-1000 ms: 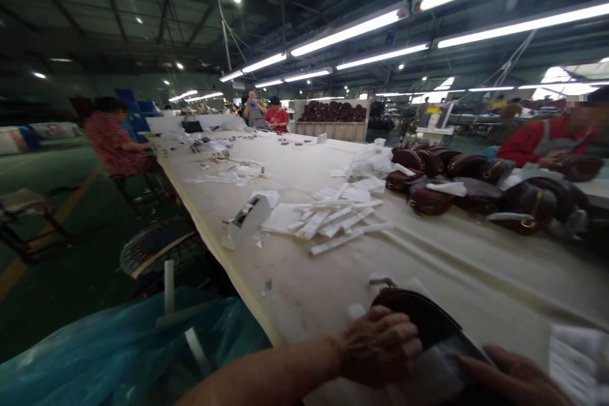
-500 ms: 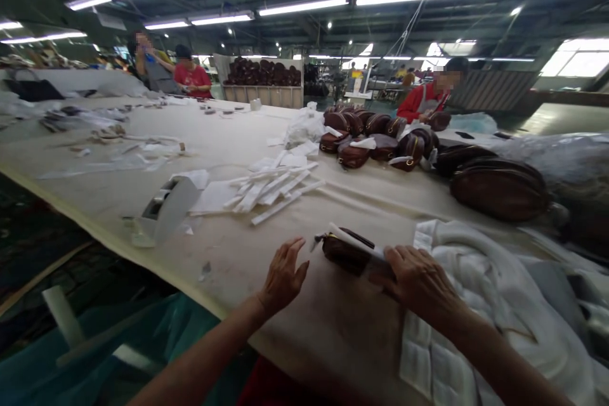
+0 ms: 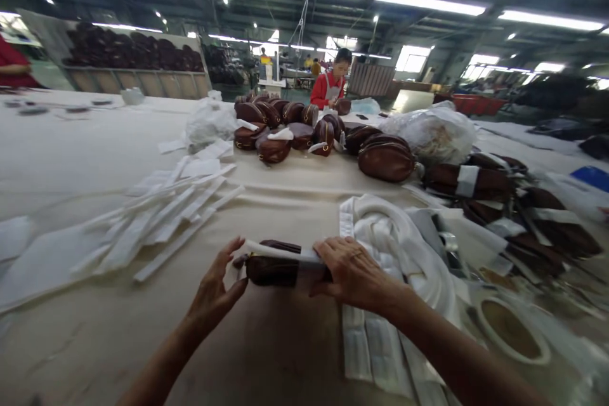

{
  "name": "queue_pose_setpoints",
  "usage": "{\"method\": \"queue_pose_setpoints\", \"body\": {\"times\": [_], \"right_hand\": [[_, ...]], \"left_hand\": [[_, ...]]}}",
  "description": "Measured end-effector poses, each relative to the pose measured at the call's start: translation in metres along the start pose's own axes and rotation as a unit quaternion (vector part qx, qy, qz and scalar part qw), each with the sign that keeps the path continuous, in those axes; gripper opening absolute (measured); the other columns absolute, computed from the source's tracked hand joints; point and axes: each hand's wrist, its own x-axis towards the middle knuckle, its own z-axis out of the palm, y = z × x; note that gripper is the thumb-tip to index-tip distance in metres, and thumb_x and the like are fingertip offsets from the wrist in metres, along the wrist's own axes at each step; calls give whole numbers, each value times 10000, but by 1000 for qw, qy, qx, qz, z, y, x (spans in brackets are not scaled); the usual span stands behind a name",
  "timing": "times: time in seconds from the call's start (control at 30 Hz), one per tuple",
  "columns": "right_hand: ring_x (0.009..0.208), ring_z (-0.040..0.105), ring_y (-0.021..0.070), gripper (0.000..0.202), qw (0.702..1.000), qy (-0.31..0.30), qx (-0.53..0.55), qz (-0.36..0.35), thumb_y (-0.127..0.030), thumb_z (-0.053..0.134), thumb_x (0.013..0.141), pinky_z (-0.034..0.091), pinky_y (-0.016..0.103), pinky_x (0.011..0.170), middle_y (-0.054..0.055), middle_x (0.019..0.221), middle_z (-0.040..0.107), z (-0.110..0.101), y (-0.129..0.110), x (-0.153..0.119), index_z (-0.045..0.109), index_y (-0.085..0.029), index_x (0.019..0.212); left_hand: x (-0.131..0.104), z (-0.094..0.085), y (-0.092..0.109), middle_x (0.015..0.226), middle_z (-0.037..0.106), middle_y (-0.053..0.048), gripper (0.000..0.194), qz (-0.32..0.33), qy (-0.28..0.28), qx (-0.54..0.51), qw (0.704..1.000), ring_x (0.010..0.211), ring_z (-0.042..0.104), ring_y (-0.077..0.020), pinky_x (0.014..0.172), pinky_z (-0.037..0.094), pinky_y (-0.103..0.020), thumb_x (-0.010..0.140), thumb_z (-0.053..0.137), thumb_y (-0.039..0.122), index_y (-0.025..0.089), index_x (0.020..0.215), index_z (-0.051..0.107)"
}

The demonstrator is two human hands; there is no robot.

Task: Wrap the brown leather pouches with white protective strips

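A small dark brown bag (image 3: 273, 269) stands on the pale table (image 3: 266, 219) in front of me, a white strip along its zipper and a paper band around its right part. My right hand (image 3: 349, 269) grips the bag's right end, thumb in front and fingers over the top. At the left end, my left hand (image 3: 221, 282) has thumb and forefinger spread around the zipper pull, with no grip on the bag visible. White padded material (image 3: 380, 247) lies just right of the bag.
White paper strips (image 3: 162, 222) lie left. Brown bags (image 3: 273, 146) cluster at the back, beside crumpled plastic (image 3: 435, 133). Banded dark bags (image 3: 480, 184) and a tape roll (image 3: 514, 330) are on the right. Across the table a person in red (image 3: 328, 89) holds a brown bag.
The view has turned right, bringing more bags and the tape roll into sight. My left hand is now closer to the bag's left end; my right hand still holds the other end.
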Motion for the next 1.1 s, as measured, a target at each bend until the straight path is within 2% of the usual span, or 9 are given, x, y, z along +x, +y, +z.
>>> {"method": "queue_pose_setpoints", "body": {"times": [0.07, 0.13, 0.2, 0.3, 0.5, 0.7, 0.83, 0.97, 1.1], "right_hand": [[982, 593, 277, 649, 999, 17, 38, 12, -455, 784, 654, 436, 411, 857, 118, 1062, 638, -3, 14, -10, 530, -155, 1170], [1057, 578, 285, 677, 996, 55, 67, 28, -368, 778, 678, 433, 436, 905, 124, 1155, 616, 1, 28, -22, 474, -177, 1252], [1097, 568, 283, 623, 991, 94, 91, 40, -293, 743, 718, 442, 439, 923, 122, 1195, 602, 10, 39, -33, 457, -196, 1263], [1119, 561, 277, 594, 983, 132, 123, 37, -280, 703, 758, 459, 438, 931, 119, 1220, 588, 26, 47, -38, 424, -219, 1279], [1028, 598, 273, 591, 974, 168, 146, 44, -348, 704, 759, 514, 424, 866, 138, 1131, 608, 42, 48, -32, 407, -190, 1244], [1073, 581, 257, 679, 969, 159, 178, 59, -297, 746, 705, 508, 393, 902, 113, 1181, 573, 31, 48, -34, 395, -215, 1280], [1045, 584, 237, 623, 951, 216, 209, 73, -286, 739, 703, 508, 373, 898, 80, 1136, 579, 32, 46, -37, 436, -242, 1245], [1077, 552, 256, 562, 926, 289, 230, 72, -321, 727, 716, 485, 413, 925, 85, 1100, 577, 41, 45, -39, 470, -232, 1207], [1111, 534, 265, 509, 923, 314, 215, 64, -327, 721, 727, 484, 414, 920, 103, 1153, 548, 45, 45, -40, 502, -220, 1174]], "left_hand": [[6, -10, 13, 1429, 393, -122, 629, 31, -17, -17, 999, 1253, 469, -276, 1024, 428, -426, 848, 521, 341, 219, 1414, 276], [12, -14, 26, 1464, 336, -119, 678, 73, -32, -8, 997, 1299, 410, -286, 1061, 384, -444, 844, 561, 373, 240, 1430, 247], [19, -12, 35, 1435, 363, -121, 649, 111, -39, 6, 993, 1301, 399, -275, 1055, 396, -420, 841, 591, 381, 239, 1403, 299], [26, 0, 38, 1306, 446, -121, 554, 136, -8, 34, 990, 1223, 461, -246, 988, 462, -363, 844, 603, 386, 214, 1325, 389], [29, 25, 36, 1232, 476, -130, 464, 169, 51, 92, 980, 1147, 495, -231, 975, 465, -361, 904, 518, 301, 170, 1325, 375], [29, 37, 41, 1227, 486, -117, 455, 192, 74, 73, 976, 1152, 487, -202, 1009, 433, -313, 905, 507, 192, 167, 1339, 372], [32, 39, 39, 1242, 470, -119, 457, 182, 45, 49, 981, 1174, 469, -199, 1019, 431, -316, 905, 486, 168, 172, 1344, 357], [38, 38, 38, 1245, 472, -114, 461, 177, 0, 20, 984, 1176, 478, -212, 1020, 439, -361, 900, 484, 168, 201, 1342, 358], [42, 37, 42, 1243, 487, -109, 481, 182, -8, 6, 983, 1178, 488, -224, 1015, 448, -393, 897, 462, 151, 227, 1360, 353]]}}
